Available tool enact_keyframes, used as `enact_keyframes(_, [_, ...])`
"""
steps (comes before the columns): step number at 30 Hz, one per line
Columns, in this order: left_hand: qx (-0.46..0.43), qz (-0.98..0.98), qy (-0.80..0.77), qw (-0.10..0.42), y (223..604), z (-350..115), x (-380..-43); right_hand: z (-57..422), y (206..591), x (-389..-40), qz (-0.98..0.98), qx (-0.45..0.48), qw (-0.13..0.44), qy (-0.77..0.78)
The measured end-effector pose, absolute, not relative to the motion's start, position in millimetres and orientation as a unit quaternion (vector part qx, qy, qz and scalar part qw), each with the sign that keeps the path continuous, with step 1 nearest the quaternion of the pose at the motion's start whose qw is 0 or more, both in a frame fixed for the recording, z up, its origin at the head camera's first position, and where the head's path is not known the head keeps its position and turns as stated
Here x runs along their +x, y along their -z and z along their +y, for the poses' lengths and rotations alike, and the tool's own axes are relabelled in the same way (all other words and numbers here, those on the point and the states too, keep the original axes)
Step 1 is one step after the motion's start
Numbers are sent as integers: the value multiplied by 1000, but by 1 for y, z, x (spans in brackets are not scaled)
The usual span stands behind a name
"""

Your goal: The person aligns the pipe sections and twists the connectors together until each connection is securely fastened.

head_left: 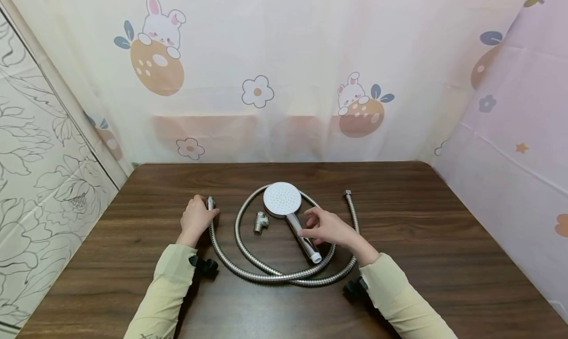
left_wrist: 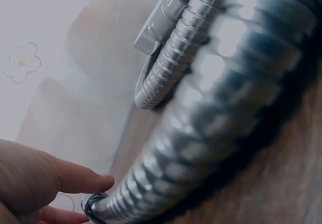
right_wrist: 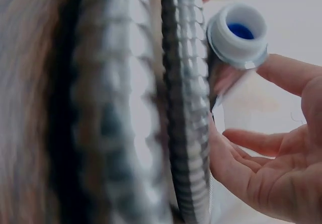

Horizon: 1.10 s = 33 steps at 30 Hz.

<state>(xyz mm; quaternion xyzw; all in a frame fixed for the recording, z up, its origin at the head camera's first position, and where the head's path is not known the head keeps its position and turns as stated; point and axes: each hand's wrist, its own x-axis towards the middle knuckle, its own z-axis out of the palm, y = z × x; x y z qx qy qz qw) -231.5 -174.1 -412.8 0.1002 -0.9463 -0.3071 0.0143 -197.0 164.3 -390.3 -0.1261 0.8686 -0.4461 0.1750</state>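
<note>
A flexible metal shower hose [head_left: 253, 276] lies looped on the table. At its left end, my left hand [head_left: 195, 219] holds the hose near the metal connector [head_left: 210, 201] between thumb and fingers, as the left wrist view also shows. A shower head [head_left: 282, 199] with a round white face and chrome handle lies within the loop. Over that handle hovers my right hand [head_left: 330, 228], its fingers loosely bent and spread. In the right wrist view, the thumb is beside the handle's white threaded end [right_wrist: 239, 35]; firm contact cannot be told.
A small chrome T-shaped fitting [head_left: 261, 222] lies left of the shower head. The hose's other end, with a nut [head_left: 347, 193], points away at the right. Patterned curtains [head_left: 301, 72] hang behind the brown wooden table [head_left: 443, 250].
</note>
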Motion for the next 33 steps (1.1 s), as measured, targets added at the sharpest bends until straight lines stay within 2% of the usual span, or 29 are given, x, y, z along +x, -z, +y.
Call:
enact_keyframes(11, [82, -943, 319, 47, 413, -175, -230, 155, 396, -198, 877, -105, 178, 434])
enact_keyframes(22, [98, -921, 373, 48, 415, -177, -228, 151, 405, -202, 832, -87, 235, 495])
enact_keyframes(29, [119, -884, 452, 15, 410, -177, -231, 156, 401, -202, 758, -67, 315, 567])
enact_keyframes(33, [113, -843, 526, -14, 407, -178, -233, 156, 403, -204, 727, -65, 340, 592])
